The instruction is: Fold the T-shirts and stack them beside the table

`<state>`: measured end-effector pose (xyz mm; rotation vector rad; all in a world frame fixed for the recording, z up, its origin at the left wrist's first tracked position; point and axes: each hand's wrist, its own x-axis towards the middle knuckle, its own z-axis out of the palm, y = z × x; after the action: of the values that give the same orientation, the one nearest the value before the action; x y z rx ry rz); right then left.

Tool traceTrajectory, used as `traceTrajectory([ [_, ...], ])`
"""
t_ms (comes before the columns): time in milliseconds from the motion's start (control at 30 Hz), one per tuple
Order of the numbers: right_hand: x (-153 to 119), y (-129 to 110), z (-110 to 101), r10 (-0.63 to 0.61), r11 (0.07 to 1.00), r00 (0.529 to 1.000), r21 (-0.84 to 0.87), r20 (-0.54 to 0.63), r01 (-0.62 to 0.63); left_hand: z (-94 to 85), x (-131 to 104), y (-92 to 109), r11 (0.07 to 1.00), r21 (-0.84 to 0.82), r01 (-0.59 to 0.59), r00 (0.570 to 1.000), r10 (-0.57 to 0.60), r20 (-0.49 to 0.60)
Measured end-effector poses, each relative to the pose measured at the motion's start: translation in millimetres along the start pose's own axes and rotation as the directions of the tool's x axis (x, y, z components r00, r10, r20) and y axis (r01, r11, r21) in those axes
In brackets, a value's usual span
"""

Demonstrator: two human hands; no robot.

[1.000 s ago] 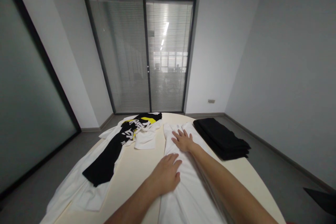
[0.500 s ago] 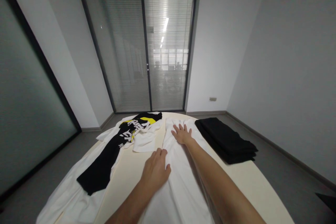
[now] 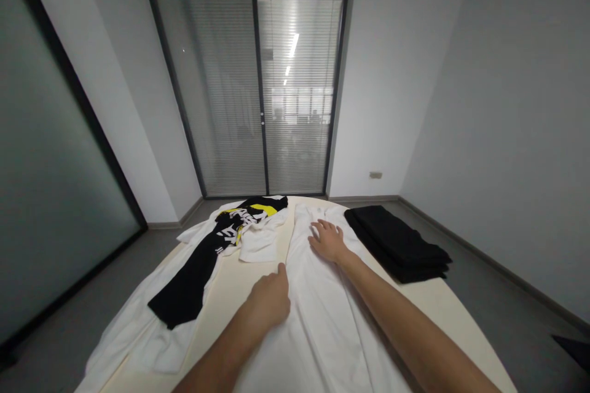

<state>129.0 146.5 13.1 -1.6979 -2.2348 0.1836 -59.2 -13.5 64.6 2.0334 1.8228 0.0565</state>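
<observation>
A long white garment (image 3: 318,313) lies lengthwise over the middle of the table, lightly creased; its kind does not show clearly. On its upper part rests my right hand (image 3: 328,241), flat with the fingers spread. My left hand (image 3: 271,296) is closed at the garment's left edge, nearer to me, fingers curled in and partly hidden; it appears to grip that edge. Left of it are a black garment (image 3: 184,288) with white lettering and yellow patches and several white garments (image 3: 124,331), loosely spread and overlapping.
A neat stack of folded black clothes (image 3: 396,242) sits at the right edge of the pale rounded table (image 3: 454,319). Beyond the table stand glass doors with blinds (image 3: 249,92). A plain wall (image 3: 516,104) rises on the right.
My left hand has gone from loosely bent fingers with the thumb out to closed at the garment's edge. My right hand has slid slightly down the cloth. The view has shifted a little.
</observation>
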Motion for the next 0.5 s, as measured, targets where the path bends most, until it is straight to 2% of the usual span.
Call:
traceTrajectory([
  [100,-45.3,-12.1,-16.6,-0.101,0.995,0.989,0.024,0.112,0.098,-12.0,-5.4,-0.2,0.999,0.032,0.037,0.999,-0.037,0.009],
  [233,-105.8,-32.0,-36.4,-0.243,0.970,0.903,0.109,0.354,0.218,-14.4,-16.1,-5.4,0.999,0.033,0.012,0.999,-0.013,0.041],
  [367,-149.6,-50.2,-37.5,-0.361,0.932,0.829,0.175,0.426,0.316,-6.8,-28.1,-18.5,0.999,-0.007,-0.033,0.995,0.034,0.090],
  [500,-168.4,-56.3,-28.8,-0.347,0.936,0.840,0.201,0.418,0.288,-1.4,-34.4,-31.1,0.966,-0.240,-0.101,0.993,0.111,0.027],
])
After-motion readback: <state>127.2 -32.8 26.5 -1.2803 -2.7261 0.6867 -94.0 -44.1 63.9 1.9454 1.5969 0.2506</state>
